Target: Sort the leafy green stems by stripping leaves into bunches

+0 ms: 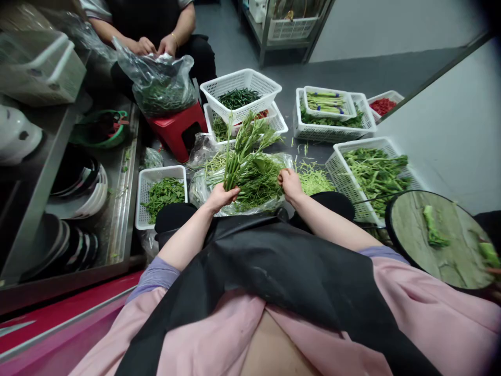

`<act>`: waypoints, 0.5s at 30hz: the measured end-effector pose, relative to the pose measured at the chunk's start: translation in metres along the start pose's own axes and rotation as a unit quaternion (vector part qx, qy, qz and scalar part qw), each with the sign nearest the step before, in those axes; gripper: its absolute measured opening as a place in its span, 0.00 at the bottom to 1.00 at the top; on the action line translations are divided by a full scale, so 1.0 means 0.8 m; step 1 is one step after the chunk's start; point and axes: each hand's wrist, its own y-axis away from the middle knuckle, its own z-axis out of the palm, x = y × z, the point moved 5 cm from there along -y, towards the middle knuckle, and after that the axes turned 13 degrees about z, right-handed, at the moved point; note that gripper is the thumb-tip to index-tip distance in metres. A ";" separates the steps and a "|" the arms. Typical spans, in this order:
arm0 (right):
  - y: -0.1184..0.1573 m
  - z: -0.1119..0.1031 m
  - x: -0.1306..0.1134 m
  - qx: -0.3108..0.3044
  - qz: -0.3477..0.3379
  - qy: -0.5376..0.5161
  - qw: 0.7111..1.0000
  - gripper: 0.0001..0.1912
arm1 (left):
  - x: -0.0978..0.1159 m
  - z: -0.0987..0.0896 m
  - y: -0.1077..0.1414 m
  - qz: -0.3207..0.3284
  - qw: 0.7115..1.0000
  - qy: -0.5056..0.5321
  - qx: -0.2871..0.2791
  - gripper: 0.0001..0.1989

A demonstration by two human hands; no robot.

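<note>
Hands, 2. Bunch of greens (241,159): at L hand (224,198), stems low, long axis up & away, leaning R; L nearer. Pile of greens (256,185): btwn hands, on bag (199,189). L: fingers wrapped round stems. R hand (290,184): curled closed, beside pile; contents, if any, can't tell.

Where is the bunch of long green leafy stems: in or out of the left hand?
In: the bare left hand grips the bunch near its lower end.
</note>
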 end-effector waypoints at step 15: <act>0.027 0.079 0.022 -0.097 -0.141 0.482 0.859 0.10 | 0.002 -0.021 0.004 -0.003 0.999 -0.028 0.047 0.25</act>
